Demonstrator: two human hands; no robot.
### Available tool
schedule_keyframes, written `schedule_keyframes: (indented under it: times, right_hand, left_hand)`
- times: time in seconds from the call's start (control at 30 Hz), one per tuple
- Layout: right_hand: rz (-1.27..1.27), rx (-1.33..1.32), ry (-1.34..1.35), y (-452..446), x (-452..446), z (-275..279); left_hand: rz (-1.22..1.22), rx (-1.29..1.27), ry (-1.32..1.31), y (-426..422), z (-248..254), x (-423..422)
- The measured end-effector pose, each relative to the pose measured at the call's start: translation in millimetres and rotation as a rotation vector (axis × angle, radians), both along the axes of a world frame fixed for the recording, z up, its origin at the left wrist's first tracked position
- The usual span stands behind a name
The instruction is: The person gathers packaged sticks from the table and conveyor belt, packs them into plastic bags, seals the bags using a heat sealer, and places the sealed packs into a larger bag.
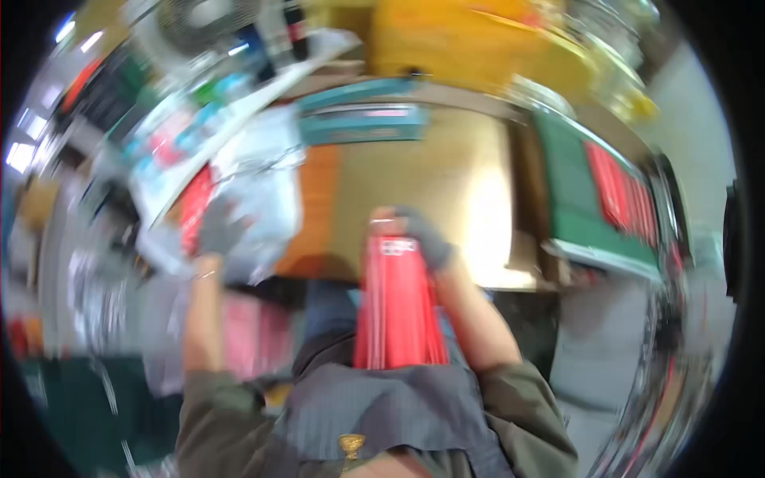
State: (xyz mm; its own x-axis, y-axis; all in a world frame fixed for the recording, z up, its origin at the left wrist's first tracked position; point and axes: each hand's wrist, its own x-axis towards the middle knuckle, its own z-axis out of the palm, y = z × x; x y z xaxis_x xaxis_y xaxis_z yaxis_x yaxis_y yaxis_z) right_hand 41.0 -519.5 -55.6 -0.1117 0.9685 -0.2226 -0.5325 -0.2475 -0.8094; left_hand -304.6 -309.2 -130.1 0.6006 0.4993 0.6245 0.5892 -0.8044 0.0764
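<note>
My right hand (418, 233), in a grey glove with bare fingertips, grips the top end of a stack of long red packets (402, 307). White print shows near their upper edge, and the stack hangs upright in front of my body. My left hand (223, 229), also gloved in grey, is over a clear plastic bag (271, 187) on the left. Beside it lies a red packet (196, 203), partly under a white strip. Motion blur smears the left fingers, so whether they touch the packet is unclear.
A gold-brown board (422, 183) with an orange strip (315, 207) lies ahead. Behind it sits a teal box (362, 122). To the right, several red packets (621, 191) rest on a green surface (562, 171). Yellow bags (470, 44) and a fan (199, 20) stand at the back.
</note>
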Motion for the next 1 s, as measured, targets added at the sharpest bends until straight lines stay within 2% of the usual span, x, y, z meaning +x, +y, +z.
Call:
schedule_keyframes:
  times: [0.03, 0.07, 0.1, 0.13, 0.2, 0.23, 0.3, 0.33, 0.4, 0.43, 0.47, 0.53, 0.57, 0.6, 0.67, 0.7, 0.8, 0.87, 0.9, 0.97, 1.0]
  right_hand:
    - [0.023, 0.043, 0.025, 0.1, 0.3, 2.3]
    - [-0.002, 0.015, -0.048, 2.1, -6.1, 5.0]
    - [0.003, 0.057, -0.108, 3.7, -8.5, 9.7]
    - [0.029, 0.091, -0.162, 2.8, -10.7, 13.4]
    - [0.01, 0.085, -0.128, -1.6, -9.3, 19.5]
    - [-0.009, 0.098, -0.113, -2.8, -8.9, 17.0]
    - [-0.02, 0.113, -0.065, -7.4, -10.3, 20.2]
    - [-0.036, 0.112, -0.071, -7.0, -11.9, 21.4]
    - [-0.039, 0.227, -0.134, -4.5, -14.3, 23.4]
    - [-0.107, 0.28, -0.036, -5.2, -17.4, 21.6]
    - [-0.129, 0.282, -0.05, -10.2, -10.0, 14.5]
    - [-0.172, 0.128, -0.186, -20.2, 24.5, -20.1]
    - [-0.13, 0.25, -0.021, -20.1, 38.8, -54.8]
    - [-0.278, 0.257, -0.053, -35.6, 45.6, -55.7]
    - [-0.296, 0.225, 0.074, -72.6, 45.1, -1.9]
    - [-0.237, 0.282, 0.101, -77.9, 44.2, 9.7]
    - [-0.233, 0.384, -0.262, -51.7, 37.9, 13.9]
    - [-0.176, 0.359, 0.06, -38.9, 40.3, -6.2]
    - [-0.181, 0.364, 0.058, -50.9, 41.9, 3.3]
    - [-0.319, 0.306, 0.252, -89.1, 46.0, 32.2]
    - [-0.316, 0.304, 0.251, -82.9, 45.8, 20.0]
  left_hand:
    - [0.219, -0.743, -0.068, 16.1, 5.0, -7.4]
    - [0.088, -0.983, -0.079, 43.9, 4.9, -26.0]
    - [0.151, -0.844, -0.068, 72.8, -18.3, -40.9]
    - [0.052, -1.035, -0.233, 59.2, 13.8, -24.9]
    - [-0.005, -0.407, -0.416, 68.5, 10.3, -12.0]
    - [-0.032, -0.401, -0.414, 47.3, 31.9, -15.3]
    - [-0.047, -1.086, -1.059, -49.4, 111.5, 71.1]
    - [-0.063, -1.096, -1.054, -76.1, 103.3, 100.6]
    - [-0.159, -0.681, -0.643, -126.5, 76.1, 161.6]
    - [-0.225, -0.759, -0.636, -160.6, 81.5, 186.4]
    - [-0.177, -0.766, -0.608, -165.5, 71.2, 192.9]
    - [-0.265, -1.292, -0.967, -141.1, 41.5, 186.2]
    - [-0.316, -1.314, -0.942, -122.5, 38.6, 179.6]
    - [-0.243, -1.253, -0.929, -99.5, 43.1, 177.2]
    - [-0.102, -1.135, -0.907, -70.9, 55.6, 202.4]
    - [-0.145, -1.157, -0.885, -77.9, 59.6, 222.4]
    - [-0.338, -1.049, -0.805, -117.1, 95.5, 260.4]
    - [-0.68, -0.201, 0.006, -179.4, 137.4, 261.2]
    - [-0.686, -0.196, 0.007, -182.1, 135.0, 258.1]
    - [-0.61, -0.703, -0.078, -187.3, 115.4, 240.4]
    - [-0.607, -0.704, -0.08, -193.2, 93.1, 240.2]
